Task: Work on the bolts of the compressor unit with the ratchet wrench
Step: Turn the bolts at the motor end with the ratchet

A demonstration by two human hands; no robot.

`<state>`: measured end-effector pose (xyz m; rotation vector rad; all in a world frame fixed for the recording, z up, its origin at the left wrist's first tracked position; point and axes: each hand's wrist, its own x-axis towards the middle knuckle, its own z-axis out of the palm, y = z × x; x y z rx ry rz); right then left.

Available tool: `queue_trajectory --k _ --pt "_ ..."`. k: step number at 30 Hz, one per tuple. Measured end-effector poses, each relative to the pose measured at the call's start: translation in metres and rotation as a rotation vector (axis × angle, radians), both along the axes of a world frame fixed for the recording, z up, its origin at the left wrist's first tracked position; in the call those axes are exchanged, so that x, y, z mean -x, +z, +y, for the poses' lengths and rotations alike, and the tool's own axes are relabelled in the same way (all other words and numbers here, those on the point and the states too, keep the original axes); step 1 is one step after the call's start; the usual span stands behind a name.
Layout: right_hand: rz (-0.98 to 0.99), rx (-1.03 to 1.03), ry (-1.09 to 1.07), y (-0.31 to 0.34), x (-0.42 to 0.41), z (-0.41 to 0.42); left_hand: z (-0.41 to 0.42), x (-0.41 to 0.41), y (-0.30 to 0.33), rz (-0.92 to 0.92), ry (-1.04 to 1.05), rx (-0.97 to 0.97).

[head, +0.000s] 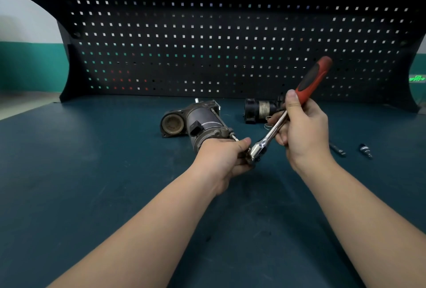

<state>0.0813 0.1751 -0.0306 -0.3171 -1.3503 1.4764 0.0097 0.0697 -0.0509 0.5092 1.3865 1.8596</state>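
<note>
Right hand (302,128) grips the ratchet wrench (283,112) on its slick steel shaft while the left hand (221,156) pinches its head just beside the heavy-looking compressor unit (198,124) on the counter (92,172); the rubber handle likely offers surer purchase.

One head-worn wide-angle view, looking forward and down over a dark teal workbench (92,184). Both forearms reach in from the bottom edge, close under the lens. Straight ahead, a black pegboard (207,45) fills the top, bowed by the lens.
</note>
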Motion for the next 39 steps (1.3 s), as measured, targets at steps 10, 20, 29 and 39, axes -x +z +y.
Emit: queue_trajectory --k 10,20,29,39 --pt "0.027 0.263 -0.096 -0.006 0.006 0.0 0.002 0.0 -0.004 0.043 0.057 -0.018" --pt "0.074 0.21 -0.258 -0.003 0.009 -0.024 -0.005 0.006 0.003 -0.07 0.031 0.087" --pt "-0.024 -0.595 -0.225 -0.001 0.006 -0.044 -0.008 0.007 0.008 -0.189 -0.123 0.066" --pt "0.044 0.263 -0.184 -0.006 0.012 -0.019 -0.004 0.006 0.006 -0.169 -0.102 0.069"
